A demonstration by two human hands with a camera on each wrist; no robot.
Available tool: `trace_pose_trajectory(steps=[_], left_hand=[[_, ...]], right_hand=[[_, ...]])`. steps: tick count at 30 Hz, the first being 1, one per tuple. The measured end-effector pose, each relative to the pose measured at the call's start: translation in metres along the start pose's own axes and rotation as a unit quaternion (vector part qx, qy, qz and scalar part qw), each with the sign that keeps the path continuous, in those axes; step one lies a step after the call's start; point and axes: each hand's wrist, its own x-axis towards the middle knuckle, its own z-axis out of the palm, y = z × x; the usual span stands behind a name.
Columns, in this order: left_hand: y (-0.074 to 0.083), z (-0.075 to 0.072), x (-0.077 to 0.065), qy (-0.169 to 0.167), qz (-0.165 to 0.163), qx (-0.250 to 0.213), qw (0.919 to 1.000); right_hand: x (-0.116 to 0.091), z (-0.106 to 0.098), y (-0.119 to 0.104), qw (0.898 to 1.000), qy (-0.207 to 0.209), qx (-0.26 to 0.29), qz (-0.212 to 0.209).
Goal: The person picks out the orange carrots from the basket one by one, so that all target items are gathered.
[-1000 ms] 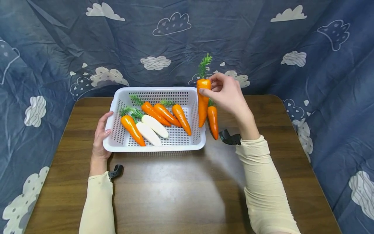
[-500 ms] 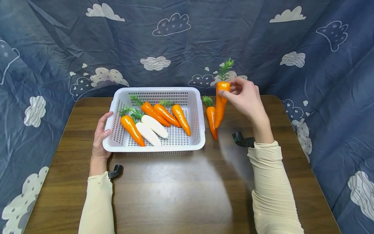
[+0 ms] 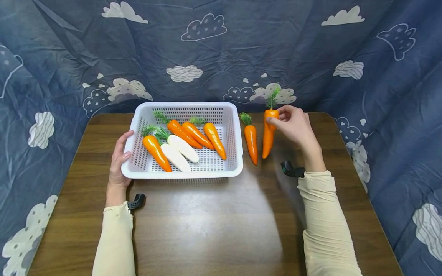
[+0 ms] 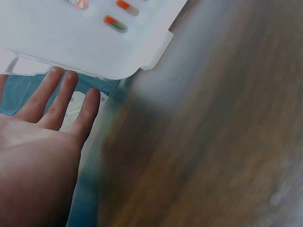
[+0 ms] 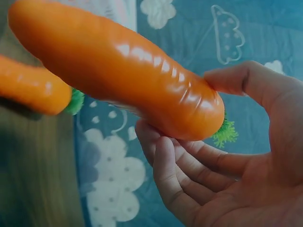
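My right hand (image 3: 294, 123) pinches a carrot (image 3: 268, 138) near its leafy top, thumb on one side and fingers on the other. The carrot hangs nearly upright, tip down, right of the basket; whether the tip touches the table I cannot tell. In the right wrist view its thick orange body (image 5: 128, 66) crosses in front of the palm. Another carrot (image 3: 251, 143) lies on the table between it and the basket. My left hand (image 3: 119, 163) rests against the left side of the white plastic basket (image 3: 183, 175), its fingers (image 4: 56, 101) fairly straight in the left wrist view.
Inside the basket lie several carrots (image 3: 157, 153) and two white radishes (image 3: 183, 148) with green tops. The wooden table (image 3: 193, 226) ends at the back against a blue cloud-patterned curtain (image 3: 269, 42).
My right hand has carried the carrot rightward from the basket's right rim, past the carrot on the table, and has lowered it. My left hand stays at the basket.
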Motion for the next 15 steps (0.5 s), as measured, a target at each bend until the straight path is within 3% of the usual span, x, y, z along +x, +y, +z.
trace_pose_trajectory(steps=[8, 15], left_hand=[[0.000, -0.002, 0.000, -0.001, 0.002, 0.002, 1.0000], [-0.001, -0.003, 0.002, 0.003, -0.007, 0.007, 0.9999]], right_hand=[[0.011, 0.013, 0.025, 0.999, -0.041, -0.021, 0.014], [0.017, 0.026, 0.039, 0.998, -0.053, -0.034, 0.031]])
